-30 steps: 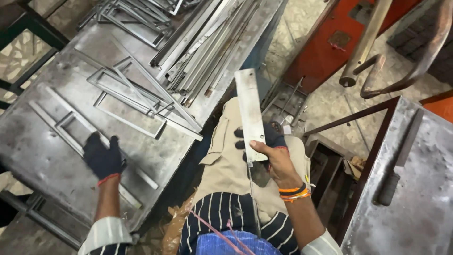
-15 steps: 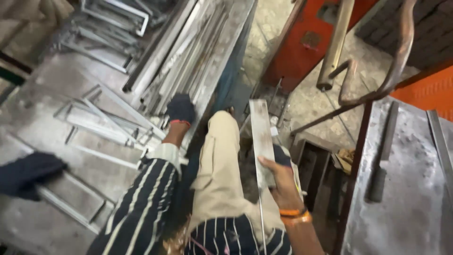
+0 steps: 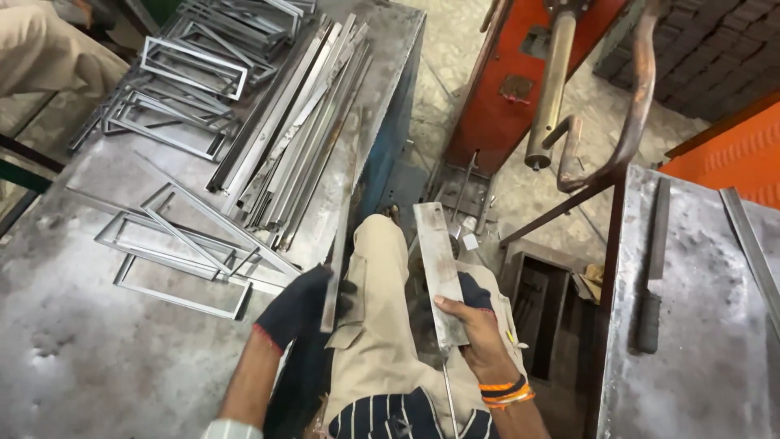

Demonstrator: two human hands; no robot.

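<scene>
Broad grey steel worktop [image 3: 89,358] on the left, scuffed and pitted, its right edge running up and away toward the far right corner. Along that right edge, a long bundle of metal strips [image 3: 301,130], long axes parallel to the edge, far ends toward the far corner. Further in from the edge, toward the left side and the middle, open rectangular wire frames [image 3: 183,256], flat and partly overlapping. Across the aisle on the right, a second grey worktop [image 3: 699,325] with a dark bar [image 3: 652,268] along its left edge, and between the two an orange machine [image 3: 520,89] with a hanging metal rod [image 3: 551,89].

Just off the near stretch of the first worktop's right edge, over a tan trouser leg [image 3: 374,325], the left hand [image 3: 302,307] in a dark glove, closed around a thin metal strip [image 3: 340,236]. Long axis of that strip pointing up and away, near parallel to the edge and to the bundle, near end in the glove, far end apparently among the bundle's strips.

Beside it, further right and clear of both worktops, the bare right hand [image 3: 475,337], orange bands at the wrist, clamped on the near end of a flat steel plate [image 3: 437,268]. Plate's long axis likewise away from the body, a small hole near its far end. Strip and plate side by side, apart, not touching; left hand nearer the bundle, right hand nearer the machine.
</scene>
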